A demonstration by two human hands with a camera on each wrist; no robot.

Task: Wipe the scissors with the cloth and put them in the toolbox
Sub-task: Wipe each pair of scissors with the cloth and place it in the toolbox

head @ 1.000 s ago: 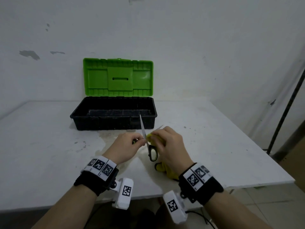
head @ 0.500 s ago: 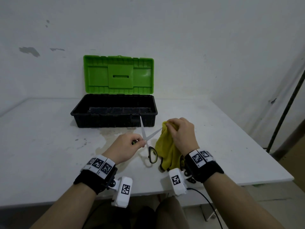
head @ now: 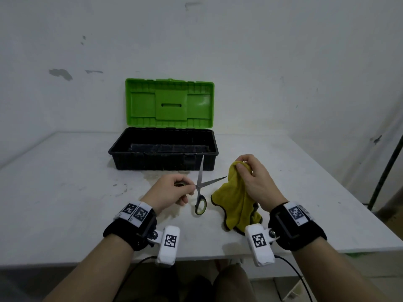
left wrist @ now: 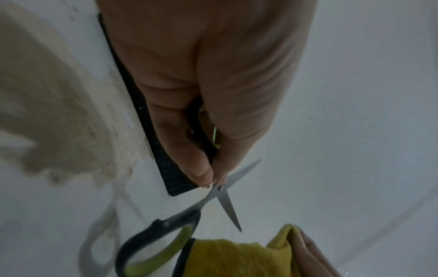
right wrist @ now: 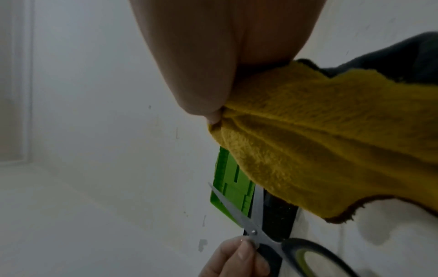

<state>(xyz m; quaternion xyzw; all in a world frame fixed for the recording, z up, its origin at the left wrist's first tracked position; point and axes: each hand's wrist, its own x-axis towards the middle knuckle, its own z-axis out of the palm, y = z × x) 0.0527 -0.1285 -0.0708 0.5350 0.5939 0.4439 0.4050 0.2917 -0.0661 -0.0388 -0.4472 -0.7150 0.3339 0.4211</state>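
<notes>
Near the table's [head: 65, 214] front edge, the left hand [head: 172, 192] pinches the spread scissors [head: 200, 188] by one handle, blades pointing away toward the open toolbox [head: 162, 163] just beyond, while the right hand [head: 255, 182], just beside them, grips the bunched cloth [head: 233, 201].
</notes>
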